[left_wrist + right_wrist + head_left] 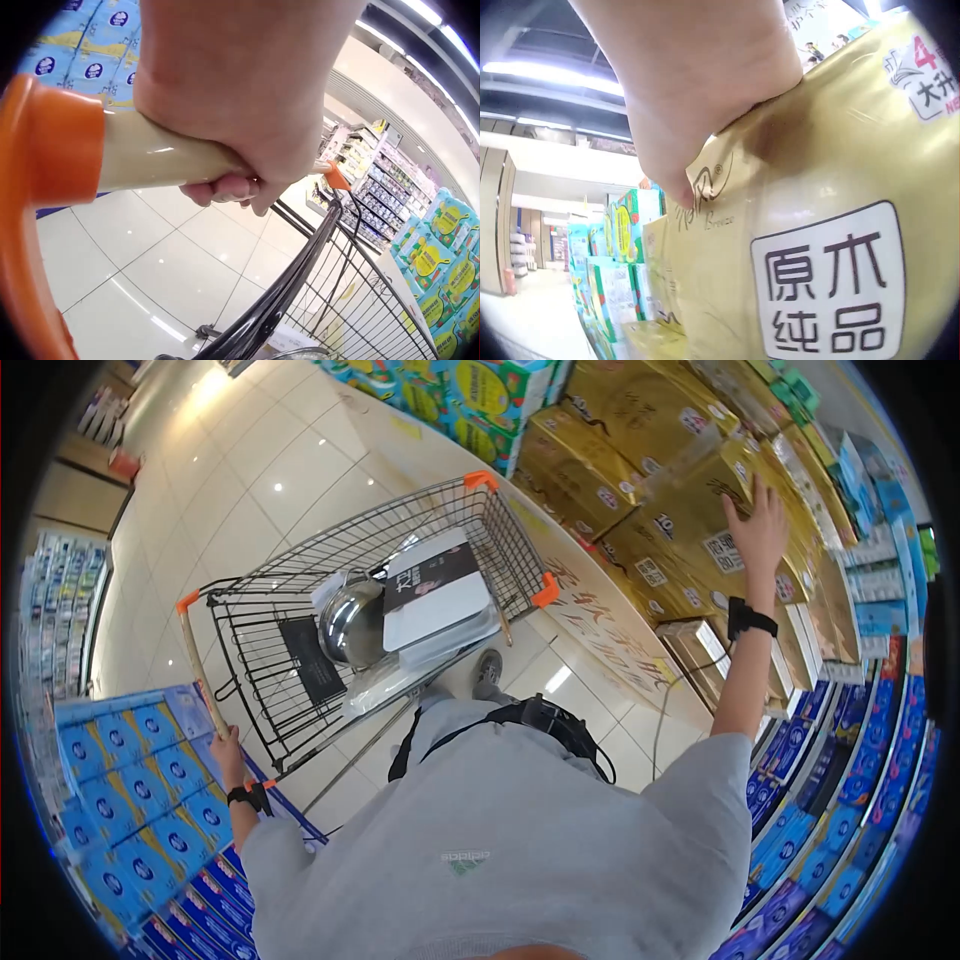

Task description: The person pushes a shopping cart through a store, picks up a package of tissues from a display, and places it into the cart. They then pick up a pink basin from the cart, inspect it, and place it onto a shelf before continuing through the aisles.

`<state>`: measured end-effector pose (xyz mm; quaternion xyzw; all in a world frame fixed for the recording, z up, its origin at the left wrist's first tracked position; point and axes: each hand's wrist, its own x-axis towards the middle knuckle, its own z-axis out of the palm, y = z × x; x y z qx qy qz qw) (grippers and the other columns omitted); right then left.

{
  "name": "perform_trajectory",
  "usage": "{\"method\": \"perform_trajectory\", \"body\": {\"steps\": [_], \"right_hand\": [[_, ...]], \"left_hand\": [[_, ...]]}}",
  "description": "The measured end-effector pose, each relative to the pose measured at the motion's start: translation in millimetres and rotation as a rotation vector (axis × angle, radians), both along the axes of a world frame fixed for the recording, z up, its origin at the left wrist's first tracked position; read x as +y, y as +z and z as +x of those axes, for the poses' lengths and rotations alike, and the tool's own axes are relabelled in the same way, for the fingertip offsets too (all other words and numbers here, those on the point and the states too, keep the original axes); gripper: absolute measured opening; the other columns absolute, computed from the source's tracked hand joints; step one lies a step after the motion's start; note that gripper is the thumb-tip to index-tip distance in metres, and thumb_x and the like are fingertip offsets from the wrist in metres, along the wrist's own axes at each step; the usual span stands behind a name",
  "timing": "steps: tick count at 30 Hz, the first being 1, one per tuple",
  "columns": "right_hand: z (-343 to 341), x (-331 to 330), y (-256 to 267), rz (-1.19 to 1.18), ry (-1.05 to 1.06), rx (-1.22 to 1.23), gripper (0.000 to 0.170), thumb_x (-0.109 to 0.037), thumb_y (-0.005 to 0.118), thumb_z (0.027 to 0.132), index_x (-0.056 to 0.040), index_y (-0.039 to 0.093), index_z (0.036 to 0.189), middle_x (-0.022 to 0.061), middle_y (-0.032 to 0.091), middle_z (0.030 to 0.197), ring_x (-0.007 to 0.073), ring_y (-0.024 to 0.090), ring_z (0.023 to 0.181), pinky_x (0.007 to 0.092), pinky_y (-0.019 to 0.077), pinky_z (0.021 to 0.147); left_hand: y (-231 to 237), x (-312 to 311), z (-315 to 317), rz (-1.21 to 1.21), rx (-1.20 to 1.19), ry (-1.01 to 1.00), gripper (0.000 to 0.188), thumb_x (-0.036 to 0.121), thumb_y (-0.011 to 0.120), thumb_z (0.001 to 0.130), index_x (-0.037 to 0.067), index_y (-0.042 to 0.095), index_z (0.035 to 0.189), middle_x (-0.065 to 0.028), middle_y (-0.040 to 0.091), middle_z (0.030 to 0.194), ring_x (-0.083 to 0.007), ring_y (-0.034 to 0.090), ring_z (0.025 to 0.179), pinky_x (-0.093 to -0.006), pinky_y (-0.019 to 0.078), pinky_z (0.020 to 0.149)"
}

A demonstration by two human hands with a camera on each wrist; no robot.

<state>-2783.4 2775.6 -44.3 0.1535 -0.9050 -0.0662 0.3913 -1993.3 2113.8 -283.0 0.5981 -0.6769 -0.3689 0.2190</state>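
Where the head view looks down, a glossy tiled floor (225, 490) runs between stocked displays. Blue packs (140, 790) stand in rows at the lower left, with more blue goods (850, 760) at the lower right. Gold packs (570, 475) are stacked on a display base (610, 625), with green packs (480, 405) beside them. A wire shopping cart (482, 481) stands between the person and this display; in it lie a shiny metal bowl (352, 623) and a white box (445, 595) with a dark panel. The left hand (228, 750) is at the cart handle (200, 670), and the right hand (762, 535) lies with spread fingers on a large gold pack (690, 510) in the stack.

As the left wrist view shows, lit shelves (382, 180) rise beyond the tiles, and the cart's wire side stretches ahead past a dark, glossy bar (277, 300). The left hand is curled round the pale handle, next to its orange end piece (67, 146).

In the right wrist view, ceiling lights (551, 75) shine above an aisle at the left. The right hand touches the gold pack at its upper edge, thumb against the printed front; its other fingers are hidden.
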Motion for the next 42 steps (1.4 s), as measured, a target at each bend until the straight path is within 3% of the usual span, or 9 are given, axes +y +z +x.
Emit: {"method": "perform_trajectory", "body": {"steps": [3, 6, 8, 12, 17, 26, 33, 39, 42], "right_hand": [[21.9, -24.7, 6.2, -0.06, 0.22, 0.35, 0.051, -0.034, 0.071, 0.085, -0.0088, 0.061, 0.127, 0.0185, 0.063, 0.119, 0.0369, 0.06, 0.109, 0.0491, 0.0476, 0.091], [70.9, -70.9, -50.6, -0.047, 0.538, 0.221, 0.02, -0.01, 0.069, 0.073, -0.0114, 0.064, 0.092, 0.0077, 0.055, 0.075, 0.03, 0.056, 0.074, 0.0462, 0.0433, 0.066], [99.0, -103.1, -108.3, -0.047, 0.798, -0.434, 0.022, -0.011, 0.069, 0.074, -0.0091, 0.066, 0.095, 0.0117, 0.06, 0.081, 0.0334, 0.059, 0.08, 0.0454, 0.0468, 0.07], [133.1, -137.1, -250.6, -0.219, 0.596, -1.203, 0.031, -0.023, 0.068, 0.084, -0.0129, 0.068, 0.113, 0.0109, 0.07, 0.09, 0.0327, 0.067, 0.081, 0.0445, 0.0538, 0.074], [167.9, -178.5, -252.4, -0.08, 0.768, -1.553, 0.07, -0.032, 0.072, 0.081, -0.0196, 0.045, 0.144, 0.0128, 0.067, 0.105, 0.0315, 0.066, 0.094, 0.0436, 0.0536, 0.08], [161.4, -244.5, -301.5, -0.278, 0.814, -1.331, 0.081, -0.039, 0.079, 0.081, -0.0036, 0.042, 0.143, 0.0199, 0.062, 0.117, 0.0344, 0.063, 0.103, 0.0428, 0.052, 0.087], [136.9, -288.2, -336.6, -0.227, 0.884, -1.207, 0.086, -0.025, 0.079, 0.075, 0.0019, 0.038, 0.145, 0.0189, 0.06, 0.114, 0.0356, 0.058, 0.109, 0.0436, 0.047, 0.096], [126.1, -350.4, -365.4, -0.342, 0.838, -1.395, 0.102, -0.019, 0.08, 0.072, 0.0006, 0.022, 0.154, 0.0253, 0.034, 0.154, 0.0359, 0.032, 0.145, 0.0411, 0.028, 0.119], [128.3, -392.5, -358.6, -0.393, 0.852, -1.362, 0.104, -0.015, 0.079, 0.073, 0.0005, 0.017, 0.155, 0.0271, 0.035, 0.153, 0.0377, 0.037, 0.141, 0.0394, 0.0317, 0.116]], "left_hand": [[7.6, 8.7, -5.8, 0.082, 0.047, 0.044, 0.023, 0.012, 0.07, 0.088, 0.001, 0.062, 0.107, 0.0038, 0.047, 0.058, -0.0071, 0.042, 0.04, -0.0252, 0.0327, 0.037], [14.1, 20.5, -9.4, 0.14, 0.048, 0.094, 0.018, 0.011, 0.07, 0.088, 0.004, 0.065, 0.105, 0.0042, 0.047, 0.058, -0.0066, 0.042, 0.041, -0.0258, 0.0333, 0.038], [17.8, 23.0, -11.1, 0.157, 0.032, 0.106, 0.021, 0.007, 0.068, 0.087, 0.003, 0.064, 0.107, 0.0043, 0.046, 0.058, -0.0071, 0.041, 0.041, -0.026, 0.0324, 0.038], [5.0, 26.3, 0.2, 0.191, 0.068, 0.111, 0.026, 0.005, 0.067, 0.085, 0.003, 0.063, 0.111, 0.004, 0.045, 0.058, -0.0075, 0.04, 0.04, -0.0259, 0.0316, 0.037], [-6.5, 32.1, 12.7, 0.218, 0.006, 0.179, 0.029, 0.003, 0.067, 0.085, 0.003, 0.062, 0.114, 0.0034, 0.046, 0.058, -0.008, 0.04, 0.038, -0.025, 0.0312, 0.034], [-19.0, 59.4, 23.9, 0.232, 0.013, 0.342, 0.028, 0.001, 0.063, 0.083, 0.003, 0.063, 0.111, 0.0027, 0.047, 0.057, -0.0086, 0.041, 0.037, -0.0258, 0.033, 0.034], [-6.9, 59.2, 0.7, 0.139, -0.007, 0.356, 0.031, -0.003, 0.058, 0.075, 0.001, 0.062, 0.105, 0.0013, 0.047, 0.057, -0.0102, 0.044, 0.036, -0.0274, 0.0342, 0.031], [5.5, 36.2, -14.5, 0.26, 0.109, 0.4, 0.031, -0.004, 0.056, 0.077, 0.0, 0.062, 0.108, 0.0, 0.047, 0.057, -0.0116, 0.044, 0.036, -0.0281, 0.0368, 0.031], [7.8, 17.0, -17.6, 0.243, 0.065, 0.406, 0.028, -0.004, 0.055, 0.079, 0.0, 0.061, 0.106, 0.0003, 0.047, 0.057, -0.0113, 0.044, 0.036, -0.0277, 0.0379, 0.032]]}}
